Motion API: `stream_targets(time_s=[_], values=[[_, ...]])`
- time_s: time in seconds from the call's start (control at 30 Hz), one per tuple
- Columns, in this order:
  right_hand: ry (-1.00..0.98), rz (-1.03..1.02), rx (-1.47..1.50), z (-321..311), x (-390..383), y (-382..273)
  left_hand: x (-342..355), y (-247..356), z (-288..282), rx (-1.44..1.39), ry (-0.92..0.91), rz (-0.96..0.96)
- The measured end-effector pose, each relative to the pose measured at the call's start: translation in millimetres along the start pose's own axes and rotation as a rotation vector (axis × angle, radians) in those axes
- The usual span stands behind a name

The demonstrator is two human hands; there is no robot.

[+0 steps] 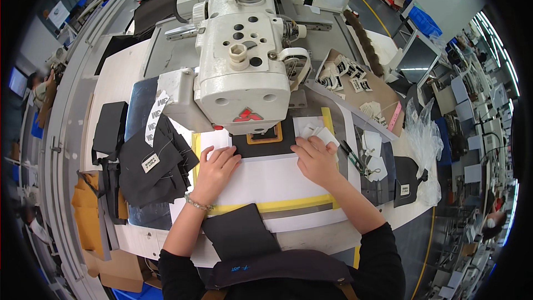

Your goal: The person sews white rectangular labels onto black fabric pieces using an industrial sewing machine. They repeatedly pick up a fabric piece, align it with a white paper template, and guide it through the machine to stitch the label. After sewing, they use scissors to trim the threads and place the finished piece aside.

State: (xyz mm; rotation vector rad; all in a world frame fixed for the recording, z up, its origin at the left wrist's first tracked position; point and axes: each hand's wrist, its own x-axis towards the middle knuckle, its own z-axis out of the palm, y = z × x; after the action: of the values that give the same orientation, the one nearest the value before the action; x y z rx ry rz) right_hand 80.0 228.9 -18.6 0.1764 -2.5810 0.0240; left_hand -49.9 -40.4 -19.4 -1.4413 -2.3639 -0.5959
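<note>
A black fabric piece (244,145) lies on a white sheet (266,180) edged with yellow tape, under the head of a large white sewing machine (244,97). A tan rectangular frame (265,135) of the machine sits over the fabric. My left hand (219,169) rests at the fabric's left edge, fingers stretched out and nothing seen in them. At the right edge my right hand (316,161) lies with its fingers extended on the fabric. Small white pieces (321,133) lie against those fingers; whether any are held is hidden.
To the left is a pile of black fabric pieces (150,161) with a white label on top. Another black piece (241,233) hangs over the front edge. Thread snips (355,158) lie at right, near a cardboard tray (361,89) of labels and a clear plastic bag (425,144).
</note>
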Motion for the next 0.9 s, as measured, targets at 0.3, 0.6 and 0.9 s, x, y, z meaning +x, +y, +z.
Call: stream_targets(time_s=[0.3, 0.6, 0.9], values=[[-0.044, -0.090, 0.158, -3.2, 4.2, 1.5, 0.8, 4.1, -2.9, 0.085, -0.013, 0.014], [-0.091, -0.034, 0.181, -5.0, 2.7, 0.8, -1.4, 4.0, -1.5, 0.162, -0.026, 0.062], [-0.130, 0.062, 0.070, 0.4, 7.2, 3.4, 0.2, 5.9, -3.0, 0.164, -0.035, 0.045]])
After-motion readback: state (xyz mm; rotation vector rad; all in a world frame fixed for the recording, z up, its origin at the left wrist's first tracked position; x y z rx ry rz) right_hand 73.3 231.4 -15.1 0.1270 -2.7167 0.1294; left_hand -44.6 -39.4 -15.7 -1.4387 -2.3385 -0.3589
